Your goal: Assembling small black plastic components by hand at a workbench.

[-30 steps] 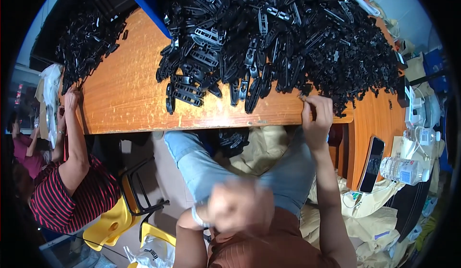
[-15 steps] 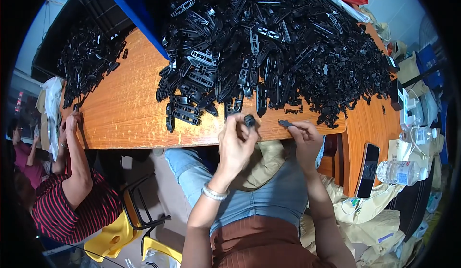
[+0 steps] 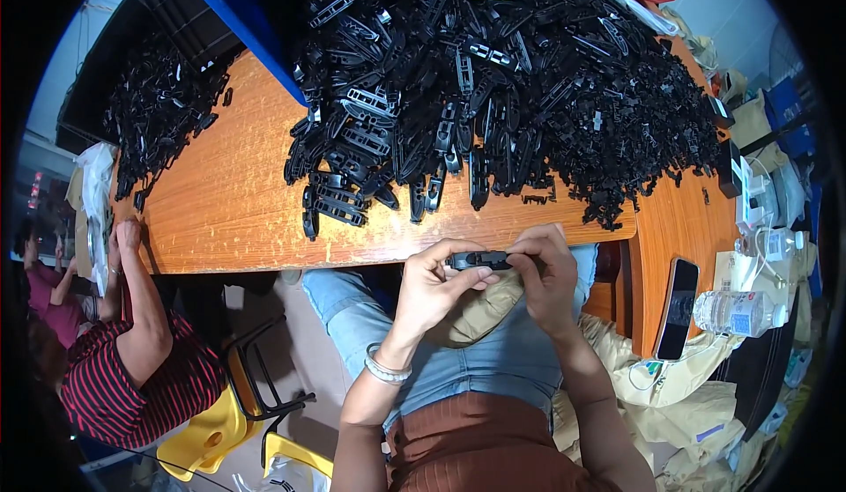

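Note:
A long black plastic housing is held level just off the table's front edge, above my lap. My left hand is closed on it, thumb along the near side and fingers at its left end. At the housing's right end my right hand is closed in a pinch; the small black plastic piece between its fingertips is mostly hidden. Beyond my hands, a large heap of similar black housings covers the table, and small black clips are piled at its right.
The wooden table has a blue panel at the heap's left. A phone and a plastic bottle lie to my right. Another person in a striped shirt sits at the left, near a smaller black heap.
My left hand has lowered, turning the housing level. My right hand has brought the small piece to the housing's right end, so both hands now meet.

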Demonstrator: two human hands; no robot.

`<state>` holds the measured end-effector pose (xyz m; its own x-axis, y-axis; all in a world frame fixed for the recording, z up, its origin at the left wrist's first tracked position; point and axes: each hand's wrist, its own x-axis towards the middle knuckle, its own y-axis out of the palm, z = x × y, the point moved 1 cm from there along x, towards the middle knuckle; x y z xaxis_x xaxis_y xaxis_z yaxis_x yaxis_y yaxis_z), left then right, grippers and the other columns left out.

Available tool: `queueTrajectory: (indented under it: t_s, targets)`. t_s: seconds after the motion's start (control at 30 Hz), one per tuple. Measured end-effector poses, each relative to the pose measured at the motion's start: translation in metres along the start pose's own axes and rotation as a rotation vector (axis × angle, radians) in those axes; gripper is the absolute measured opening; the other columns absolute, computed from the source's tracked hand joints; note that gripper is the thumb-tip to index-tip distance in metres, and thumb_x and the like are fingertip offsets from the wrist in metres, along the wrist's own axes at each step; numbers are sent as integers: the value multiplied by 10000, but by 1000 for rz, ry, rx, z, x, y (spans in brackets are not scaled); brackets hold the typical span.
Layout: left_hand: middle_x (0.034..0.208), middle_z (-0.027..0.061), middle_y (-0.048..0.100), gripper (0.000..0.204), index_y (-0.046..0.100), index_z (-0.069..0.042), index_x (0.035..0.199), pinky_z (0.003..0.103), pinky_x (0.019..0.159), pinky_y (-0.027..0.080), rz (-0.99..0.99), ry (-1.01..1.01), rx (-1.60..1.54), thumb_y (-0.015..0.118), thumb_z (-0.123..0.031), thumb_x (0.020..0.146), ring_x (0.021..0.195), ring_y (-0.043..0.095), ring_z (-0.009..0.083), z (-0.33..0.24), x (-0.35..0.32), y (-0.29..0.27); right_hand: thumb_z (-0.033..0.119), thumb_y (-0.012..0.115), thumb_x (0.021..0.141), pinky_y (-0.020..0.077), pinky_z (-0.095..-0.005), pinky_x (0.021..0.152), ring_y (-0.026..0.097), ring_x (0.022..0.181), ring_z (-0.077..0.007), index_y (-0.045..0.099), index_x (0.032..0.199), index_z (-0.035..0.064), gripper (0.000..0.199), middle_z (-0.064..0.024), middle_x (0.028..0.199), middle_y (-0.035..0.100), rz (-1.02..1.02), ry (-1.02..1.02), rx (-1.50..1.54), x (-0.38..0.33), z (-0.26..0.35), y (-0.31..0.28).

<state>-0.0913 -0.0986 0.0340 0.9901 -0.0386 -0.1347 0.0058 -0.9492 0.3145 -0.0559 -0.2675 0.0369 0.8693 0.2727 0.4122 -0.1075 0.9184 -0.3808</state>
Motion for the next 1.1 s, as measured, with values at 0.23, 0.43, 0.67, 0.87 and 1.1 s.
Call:
queueTrajectory:
  t_s: [0.23, 0.43, 0.67, 0.87, 1.1]
  targets:
    - [921, 191, 667, 210, 564, 88, 1050, 269, 712, 584, 36, -55, -29, 581, 102, 841, 809, 689, 227, -2, 0, 4, -43, 605, 819, 423, -246, 692, 520, 815, -147, 597, 872, -22, 58, -81, 936, 524, -26, 115, 169, -6, -1, 4]
    - [869, 148, 667, 202, 566, 83, 1033, 242, 666, 570, -43, -37, -43, 596, 96, 834, 766, 684, 186, 2, 2, 3, -16, 618, 835, 430, -238, 662, 524, 762, -114, 614, 925, -22, 90, -56, 911, 554, -21, -101, -98, -1, 3, 0]
    - [818, 89, 659, 174, 618, 45, 1001, 220, 642, 521, 90, -40, 345, 612, 37, 828, 696, 653, 119, -4, 2, -5, 52, 652, 841, 465, -212, 691, 592, 756, -86, 613, 1107, -15, 278, -38, 878, 654, 191, 599, 572, -24, -9, 2]
    - [783, 174, 589, 247, 547, 39, 1006, 351, 536, 508, -145, 509, 905, 643, -113, 836, 642, 638, 320, -7, 42, -1, 37, 610, 854, 476, -243, 679, 618, 760, -133, 626, 1062, -18, 215, -90, 899, 660, 337, 459, 297, -26, -12, -4]
    - [927, 220, 581, 417, 449, 4, 1150, 425, 586, 496, -321, 426, 1217, 649, -144, 815, 679, 604, 392, 1, 72, 9, 3, 645, 770, 424, -390, 698, 528, 814, -291, 662, 903, 10, 135, -109, 884, 571, -168, -50, -710, 33, -36, -11]
